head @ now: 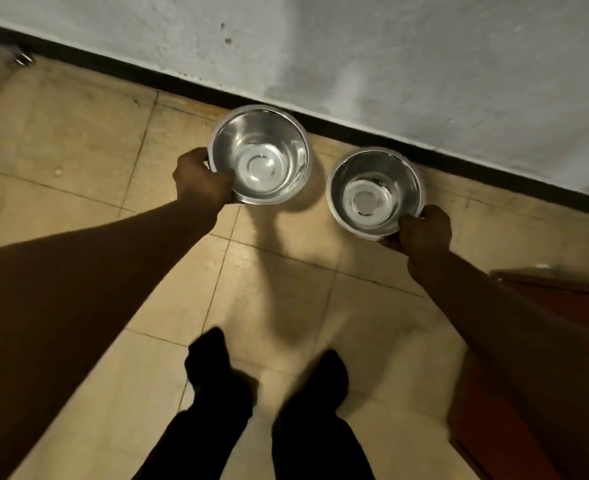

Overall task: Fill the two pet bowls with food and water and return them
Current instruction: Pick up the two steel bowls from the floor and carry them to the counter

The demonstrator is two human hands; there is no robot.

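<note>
Two shiny steel pet bowls are side by side near the wall, both with bare metal insides. My left hand (203, 183) grips the near-left rim of the larger left bowl (263, 154), thumb over the edge. The smaller right bowl (372, 192) is held at its near-right rim by my right hand (422, 232). The left bowl casts a shadow on the floor beneath it. Whether either bowl touches the floor I cannot tell.
Beige floor tiles (286, 289) run up to a black skirting board (476, 164) under a pale rough wall (390, 64). A reddish-brown wooden edge (556, 299) juts in at the right. My dark-clad legs and feet (275, 393) stand below the bowls. A cable lies far left (19, 57).
</note>
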